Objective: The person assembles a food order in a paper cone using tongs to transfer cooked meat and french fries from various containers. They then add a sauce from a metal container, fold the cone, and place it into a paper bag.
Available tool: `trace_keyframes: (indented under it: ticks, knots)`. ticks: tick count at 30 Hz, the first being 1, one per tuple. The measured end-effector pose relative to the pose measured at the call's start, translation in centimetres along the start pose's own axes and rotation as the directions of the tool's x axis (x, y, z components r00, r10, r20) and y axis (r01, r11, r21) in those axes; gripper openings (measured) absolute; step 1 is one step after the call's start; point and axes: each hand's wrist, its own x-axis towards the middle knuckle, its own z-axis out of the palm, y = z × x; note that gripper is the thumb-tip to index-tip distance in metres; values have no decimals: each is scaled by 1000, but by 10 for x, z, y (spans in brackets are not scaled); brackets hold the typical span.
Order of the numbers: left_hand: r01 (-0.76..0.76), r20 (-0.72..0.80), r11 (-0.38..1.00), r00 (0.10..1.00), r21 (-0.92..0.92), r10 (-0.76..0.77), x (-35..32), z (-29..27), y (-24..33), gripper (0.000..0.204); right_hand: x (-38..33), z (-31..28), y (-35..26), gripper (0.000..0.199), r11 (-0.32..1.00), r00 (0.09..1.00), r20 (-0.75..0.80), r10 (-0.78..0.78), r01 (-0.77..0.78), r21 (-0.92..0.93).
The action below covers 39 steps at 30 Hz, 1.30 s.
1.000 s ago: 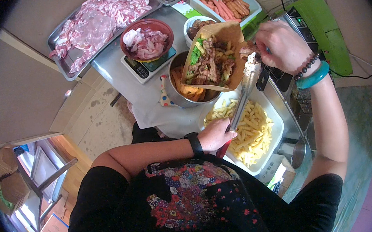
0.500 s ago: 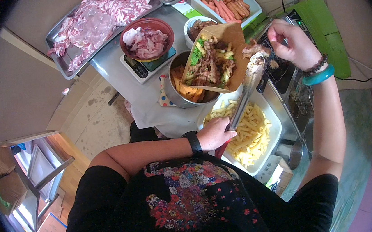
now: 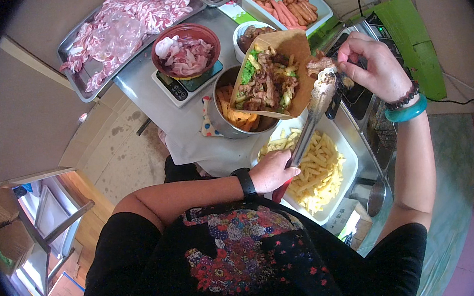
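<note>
My left hand [image 3: 274, 172] is closed round metal tongs [image 3: 305, 141] slanting up and to the right over the fries. A browned piece of meat [image 3: 319, 63] sits at the food-smeared tong tips. My right hand [image 3: 376, 70], wearing a dark bead bracelet and a turquoise bangle, is pinched with its fingertips at the meat's right edge. Just left of the tips, a brown paper tray [image 3: 294, 46] rests tilted on a steel pot [image 3: 224, 123]. It holds cooked meat strips, fries and green lettuce. Orange pieces [image 3: 239, 113] show inside the pot.
A white tub of fries [image 3: 323, 173] stands below the tongs. Behind are a red bowl of raw meat [image 3: 186, 58] on a scale [image 3: 176, 91], a metal tray of sliced raw meat [image 3: 137, 25] and a white bin of sausages [image 3: 285, 4]. Wire baskets [image 3: 382, 127] stand right.
My right hand has moved left and slightly down, its fingertips now at the piece of meat by the tong tips. My left hand and the tongs have barely moved.
</note>
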Motion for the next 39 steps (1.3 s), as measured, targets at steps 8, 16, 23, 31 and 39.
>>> trace_keyframes:
  ticks: [8,16,23,31,39]
  knots:
    - [-10,-14,999,1000,40,10,0,4,-3,18,5,4,-8,10,972,997,-3,-72,69,-223]
    - [3,-12,999,1000,52,-2,-2,2,1,19,14,2,-7,8,942,995,79,-66,88,-325]
    - [-1,-6,998,1000,69,2,-3,2,-1,19,12,0,5,14,980,991,117,-61,82,-184]
    - [-6,11,1000,1000,-17,6,-3,-2,-1,32,9,-6,7,14,999,997,74,15,-13,-29]
    - [18,1,998,1000,-68,-18,-5,-6,5,19,-2,-14,16,10,929,987,56,150,-160,334]
